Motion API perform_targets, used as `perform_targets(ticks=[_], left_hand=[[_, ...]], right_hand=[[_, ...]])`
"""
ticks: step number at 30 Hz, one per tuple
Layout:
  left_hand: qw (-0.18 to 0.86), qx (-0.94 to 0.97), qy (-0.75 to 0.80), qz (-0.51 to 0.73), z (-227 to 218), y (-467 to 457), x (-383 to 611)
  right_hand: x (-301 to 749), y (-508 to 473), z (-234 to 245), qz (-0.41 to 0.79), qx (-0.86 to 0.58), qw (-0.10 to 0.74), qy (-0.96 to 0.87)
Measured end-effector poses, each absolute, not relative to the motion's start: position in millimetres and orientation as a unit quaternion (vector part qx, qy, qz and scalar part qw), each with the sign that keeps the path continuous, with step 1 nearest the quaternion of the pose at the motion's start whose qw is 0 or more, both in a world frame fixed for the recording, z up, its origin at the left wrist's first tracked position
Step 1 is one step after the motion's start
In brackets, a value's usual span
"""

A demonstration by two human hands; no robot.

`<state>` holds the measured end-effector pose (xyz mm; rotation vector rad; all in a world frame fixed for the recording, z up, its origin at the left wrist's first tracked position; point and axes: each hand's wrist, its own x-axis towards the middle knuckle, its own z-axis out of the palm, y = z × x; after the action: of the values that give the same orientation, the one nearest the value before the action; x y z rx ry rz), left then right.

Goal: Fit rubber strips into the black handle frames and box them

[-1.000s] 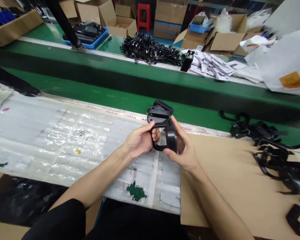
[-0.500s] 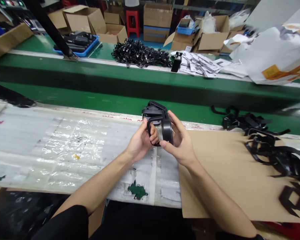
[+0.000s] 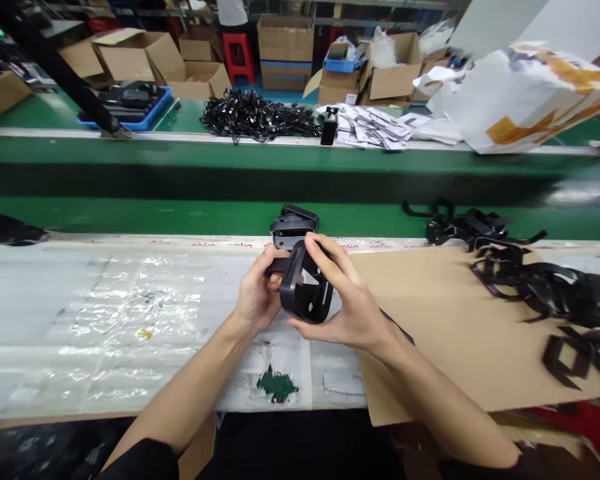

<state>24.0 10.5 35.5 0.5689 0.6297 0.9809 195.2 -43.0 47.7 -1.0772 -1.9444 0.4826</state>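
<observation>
Both hands are on a black plastic frame [image 3: 291, 293], a rounded open loop with small holes in its wall and a flat arm. My left hand [image 3: 257, 293] is closed round the arm at the loop's left side. Fingers of my right hand [image 3: 347, 300] lie over the loop's top, with the thumb at its lower edge. Just beyond my hands, other dark plastic pieces [image 3: 294, 223] sit at the edge of the green surface, partly hidden. A thin black strip [image 3: 397, 327] shows beside my right forearm; what it belongs to is hidden.
Several black frames [image 3: 545, 280] lie on the right, partly on a cardboard sheet [image 3: 445, 320]. Plastic film covers the worktop [image 3: 130, 293]. Along the raised green ledge [image 3: 180, 150] are a heap of black cables [image 3: 260, 117], white papers [image 3: 375, 127] and a blue tray [image 3: 155, 110].
The black frame has turned so its open loop faces me more, and my right hand has shifted over its top. The camera view has swung slightly to the right.
</observation>
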Motion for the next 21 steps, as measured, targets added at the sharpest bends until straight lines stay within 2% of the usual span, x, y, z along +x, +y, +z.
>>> perform_targets(ticks=[6, 14, 18, 21], left_hand=[[0.707, 0.332, 0.377, 0.498, 25, 7, 28], [0.632, 0.560, 0.309, 0.437, 15, -11, 25], [0.615, 0.525, 0.364, 0.462, 9, -12, 30], [0.613, 0.484, 0.413, 0.469, -1, -1, 33]], right_hand=[[190, -51, 24, 0.215, -0.430, 0.442, -0.758], [212, -63, 6, 0.277, -0.407, 0.478, -0.727], [206, -63, 3, 0.268, -0.424, 0.459, -0.733], [207, -67, 4, 0.285, -0.467, 0.407, -0.732]])
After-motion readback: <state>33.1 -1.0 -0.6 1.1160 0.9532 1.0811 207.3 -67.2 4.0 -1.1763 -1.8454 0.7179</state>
